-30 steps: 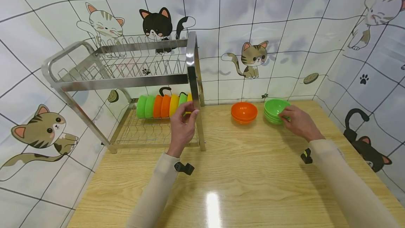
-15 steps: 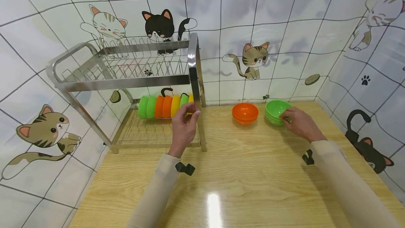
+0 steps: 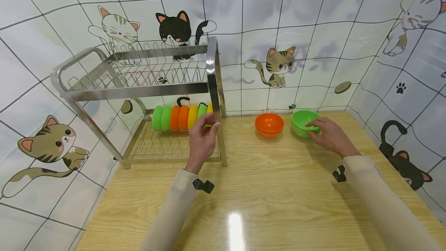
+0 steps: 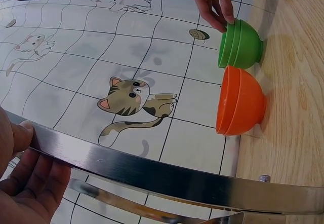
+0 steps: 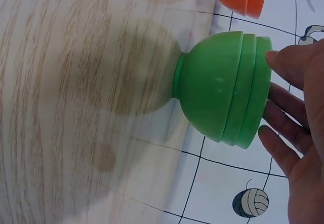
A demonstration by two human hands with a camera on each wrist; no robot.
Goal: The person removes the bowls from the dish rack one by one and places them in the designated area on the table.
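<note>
My left hand [image 3: 202, 138] holds the right front post of a two-tier metal dish rack [image 3: 139, 93], thumb and fingers on either side of the post [image 4: 126, 163] in the left wrist view. At the back right, my right hand [image 3: 329, 136] is at the rim of a stack of green bowls [image 5: 217, 87], its thumb and fingers parted around the near edge. The green bowls stand upright on the table, nested together. Just left of them sits a stack of two orange bowls [image 3: 269, 124].
On the rack's lower tier, green bowls [image 3: 157, 118], orange bowls [image 3: 175, 118] and a yellow bowl [image 3: 192, 117] stand on edge in a row. The upper tier holds wire dividers. Tiled cat-print walls border the wooden table [image 3: 265, 196] behind and at the sides.
My right thumb and fingers have spread apart at the green bowls' rim, where they were pinched together before. The left hand stays on the post.
</note>
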